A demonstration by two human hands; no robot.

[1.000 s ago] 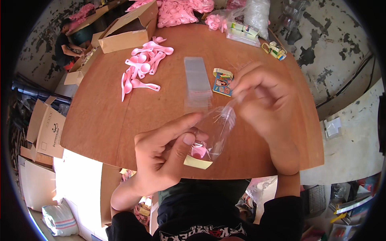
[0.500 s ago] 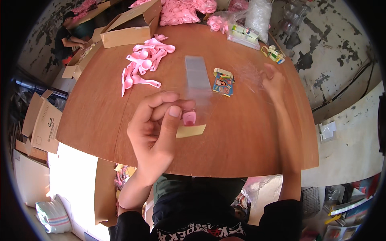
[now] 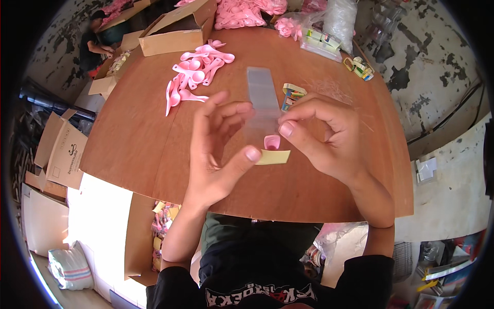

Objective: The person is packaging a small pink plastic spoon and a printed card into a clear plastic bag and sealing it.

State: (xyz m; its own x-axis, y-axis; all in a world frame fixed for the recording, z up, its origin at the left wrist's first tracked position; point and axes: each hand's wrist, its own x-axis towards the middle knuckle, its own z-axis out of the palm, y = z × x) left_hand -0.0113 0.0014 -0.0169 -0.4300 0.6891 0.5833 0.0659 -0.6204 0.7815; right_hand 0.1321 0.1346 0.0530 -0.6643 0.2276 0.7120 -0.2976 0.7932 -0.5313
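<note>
A clear plastic bag (image 3: 260, 135) with a yellow card strip (image 3: 274, 157) at its near end hangs above the table; a small pink piece (image 3: 271, 142) shows through it. My right hand (image 3: 329, 136) pinches the bag's edge between thumb and forefinger. To its left, my left hand (image 3: 218, 147) is spread, its thumb tip by the card's left end. Beyond them lies a stack of clear plastic sleeves (image 3: 261, 85). Blue printed cards in a yellow band (image 3: 293, 95) sit partly hidden behind my right hand. Pink spoons (image 3: 198, 69) are heaped at the far left.
An open cardboard box (image 3: 177, 41) stands at the table's far left edge. Bags of pink spoons (image 3: 239, 13) and a clear sack (image 3: 339, 26) are at the back. Thin clear strips (image 3: 329, 90) and banded cards (image 3: 358, 68) lie right. Another person (image 3: 92, 46) works far left.
My right hand has come in from the far right to the bag and pinches it. My left hand's fingers have spread from their pinch. The bag sits further right in view.
</note>
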